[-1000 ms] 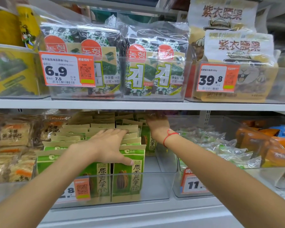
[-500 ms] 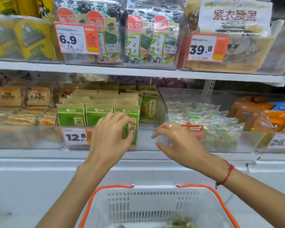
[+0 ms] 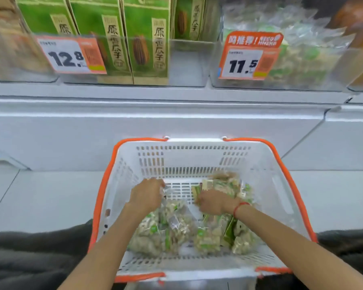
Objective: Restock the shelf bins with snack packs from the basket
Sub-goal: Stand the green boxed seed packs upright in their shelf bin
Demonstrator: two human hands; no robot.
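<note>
Both hands are down inside the white basket [image 3: 281, 197] with orange rim and handles, which sits below the shelf front. Fingers of the left hand [image 3: 146, 194] are curled round the upper edge of a clear snack pack [image 3: 176, 221] near the basket's middle, close to the slatted floor. On the other side, the right hand [image 3: 213, 200], with a red cord at the wrist, rests knuckles-up on a heap of packs [image 3: 224, 185] against the right half of the basket; its fingers curl down into that heap, but motion blur hides whether they actually pinch one. More clear snack packs [image 3: 206, 240] with pale contents and green labels lie piled across the basket's near half, under and between the two forearms. Above, on the shelf [image 3: 176, 95], a clear bin [image 3: 187, 65] holds upright green boxes [image 3: 147, 38] of sunflower seeds behind a price tag [image 3: 71, 55] reading 12.8, with bare space at the bin's right end. Just beside it to the right, another clear bin [image 3: 333, 68] holds clear packs much like those in the basket, behind an orange tag [image 3: 249, 57] reading 11.5.
</note>
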